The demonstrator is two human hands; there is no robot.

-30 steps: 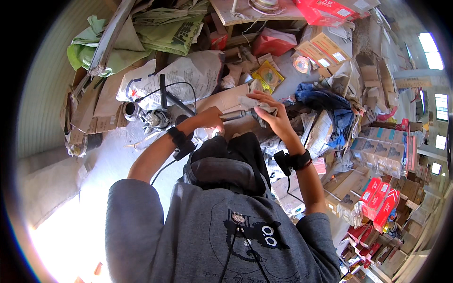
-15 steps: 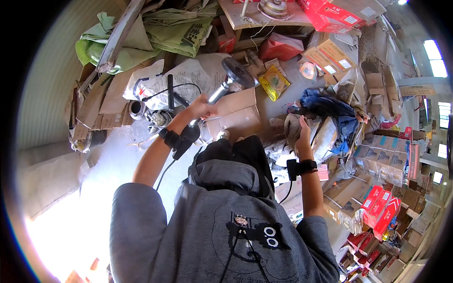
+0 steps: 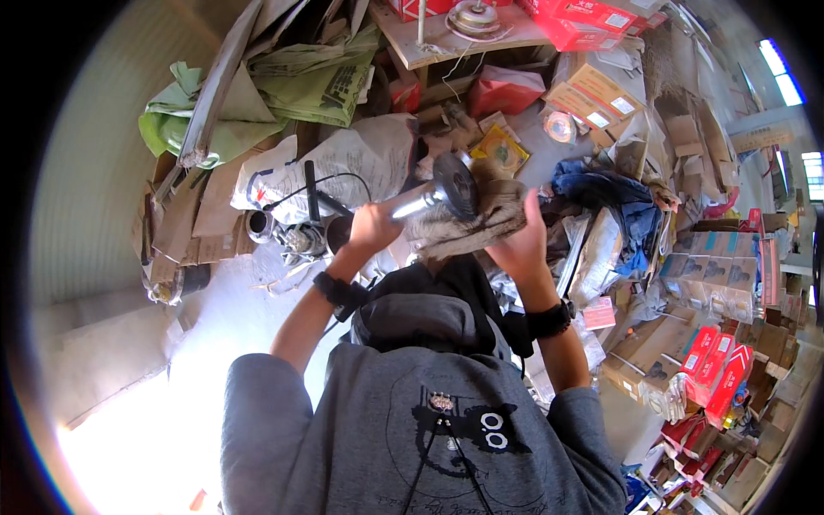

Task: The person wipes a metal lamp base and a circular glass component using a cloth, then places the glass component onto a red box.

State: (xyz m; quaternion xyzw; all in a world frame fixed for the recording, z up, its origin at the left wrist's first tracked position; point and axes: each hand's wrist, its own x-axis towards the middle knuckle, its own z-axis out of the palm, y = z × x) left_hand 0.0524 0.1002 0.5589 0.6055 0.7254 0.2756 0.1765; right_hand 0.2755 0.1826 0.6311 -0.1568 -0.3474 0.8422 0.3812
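Above the grey hood (image 3: 412, 319), a metal shaft with a dark disc (image 3: 438, 192) is being gripped by the closed left hand (image 3: 371, 230); a brownish rag (image 3: 468, 225) is being clutched against it by the right hand (image 3: 518, 245), with sacks (image 3: 343, 163) and red boxes (image 3: 592, 19) being crowded behind.

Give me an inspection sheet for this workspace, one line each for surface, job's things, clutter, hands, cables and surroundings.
Surface: pale concrete floor, sunlit at lower left.
Job's things: metal shaft with a dark disc, and a grey-brown cloth against it.
Clutter: cardboard sheets, printed sacks, blue fabric, tape roll.
Hands: left hand grips the shaft; right hand presses the cloth to the disc.
Cables: black cable looping over a sack.
Surroundings: red boxes, wooden board with a round metal part.
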